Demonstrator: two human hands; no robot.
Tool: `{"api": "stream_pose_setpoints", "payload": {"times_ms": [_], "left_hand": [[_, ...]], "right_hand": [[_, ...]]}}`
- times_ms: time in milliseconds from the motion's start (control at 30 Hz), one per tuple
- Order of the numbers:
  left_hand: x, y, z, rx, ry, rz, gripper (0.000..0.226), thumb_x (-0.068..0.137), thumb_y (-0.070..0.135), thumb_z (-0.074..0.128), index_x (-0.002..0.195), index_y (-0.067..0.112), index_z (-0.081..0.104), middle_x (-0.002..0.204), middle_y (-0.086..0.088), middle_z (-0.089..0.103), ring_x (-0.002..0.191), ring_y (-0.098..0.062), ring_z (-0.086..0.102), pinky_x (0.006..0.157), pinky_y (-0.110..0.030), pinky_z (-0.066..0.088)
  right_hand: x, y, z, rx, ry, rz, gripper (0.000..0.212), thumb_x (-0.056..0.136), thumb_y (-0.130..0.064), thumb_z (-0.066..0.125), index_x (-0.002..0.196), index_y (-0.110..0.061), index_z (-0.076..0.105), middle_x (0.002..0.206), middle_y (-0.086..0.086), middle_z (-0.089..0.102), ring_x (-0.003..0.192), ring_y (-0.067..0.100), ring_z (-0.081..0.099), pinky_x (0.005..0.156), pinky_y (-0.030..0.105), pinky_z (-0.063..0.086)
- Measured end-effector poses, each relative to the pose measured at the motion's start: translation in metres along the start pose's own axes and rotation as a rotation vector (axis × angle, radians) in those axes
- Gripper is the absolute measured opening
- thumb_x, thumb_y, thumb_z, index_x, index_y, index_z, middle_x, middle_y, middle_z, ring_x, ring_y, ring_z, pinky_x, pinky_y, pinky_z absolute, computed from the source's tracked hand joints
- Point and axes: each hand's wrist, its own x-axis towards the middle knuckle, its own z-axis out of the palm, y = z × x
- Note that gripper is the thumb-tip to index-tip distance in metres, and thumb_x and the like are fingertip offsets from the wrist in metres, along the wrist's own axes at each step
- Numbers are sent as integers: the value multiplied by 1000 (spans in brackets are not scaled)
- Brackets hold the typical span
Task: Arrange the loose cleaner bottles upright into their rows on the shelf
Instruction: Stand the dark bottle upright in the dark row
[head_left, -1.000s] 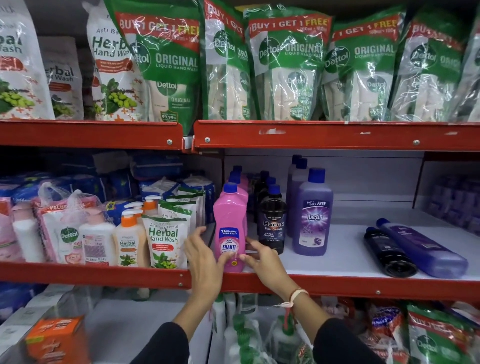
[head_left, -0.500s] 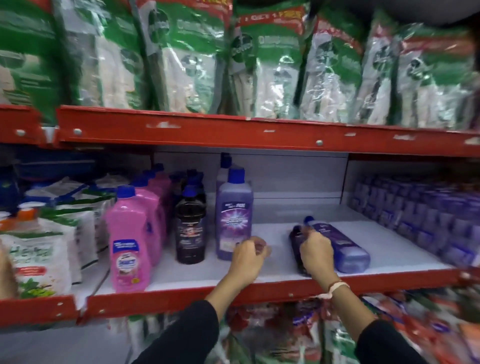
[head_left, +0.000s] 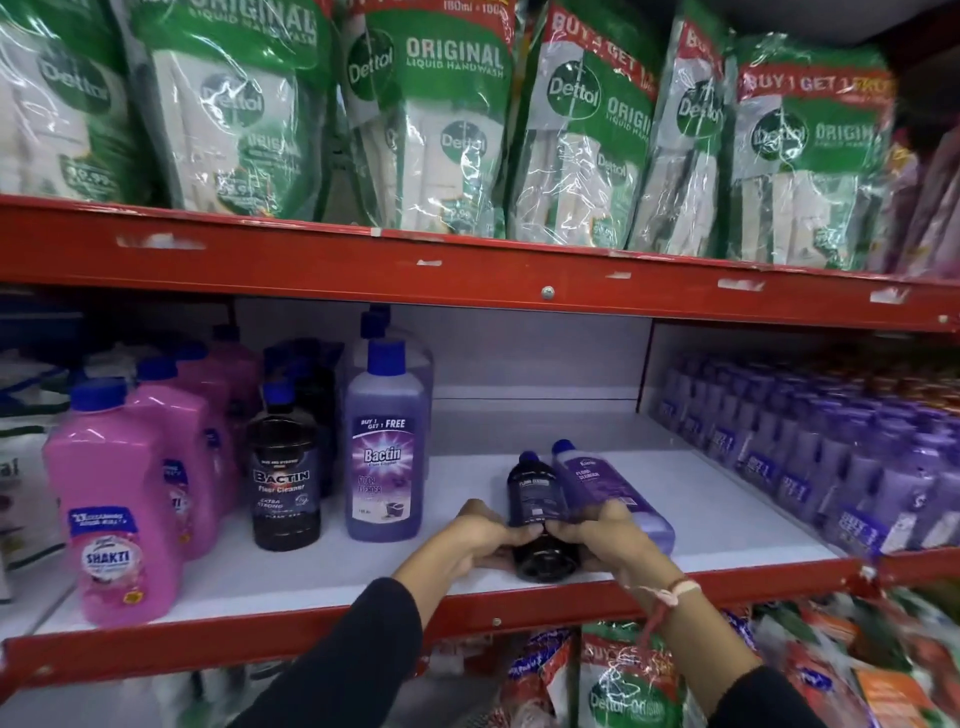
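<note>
A single view is given, taken from a wide-angle camera worn on the head. It is aimed forward and slightly downward, square onto a red metal shelving unit with white boards (head_left: 727, 525), and is held close, within arm's reach of the shelf front. The middle white board is seen from just above its level, so that its top surface is shown as far as the back wall. The red front rail of the upper shelf (head_left: 467, 275) is crossed near the top of the frame, bowed by the lens. Both black sleeves are brought in from the bottom edge. No second view is provided, so nothing is shared.
</note>
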Motion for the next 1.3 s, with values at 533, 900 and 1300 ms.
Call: {"api": "stream_pose_setpoints", "payload": {"times_ms": [533,900,1300], "left_hand": [[-101,-42,-136,203,434,523,52,61,-1,84,101,15,56,80,7,65,68,7,64,61,-3,48],[-129,-82,-194,282,709,453,57,67,-2,80,118,3,57,102,-13,70,84,-19,67,76,-28,56],[-139,-84,-179,314,808,478,31,82,21,71,105,13,51,93,-2,71,84,-17,68,78,-32,55]], "right_hand": [[-70,-33,136,69,-138,-483,56,67,4,81,115,-12,57,108,-1,67,94,21,68,88,41,56],[-78,-30,229,50,-250,-558,53,72,6,77,117,-12,55,105,-2,64,92,15,65,73,12,55],[-87,-16,240,-162,18,-635,41,74,-17,79,112,-15,64,103,-4,72,99,15,70,88,29,57]]}}
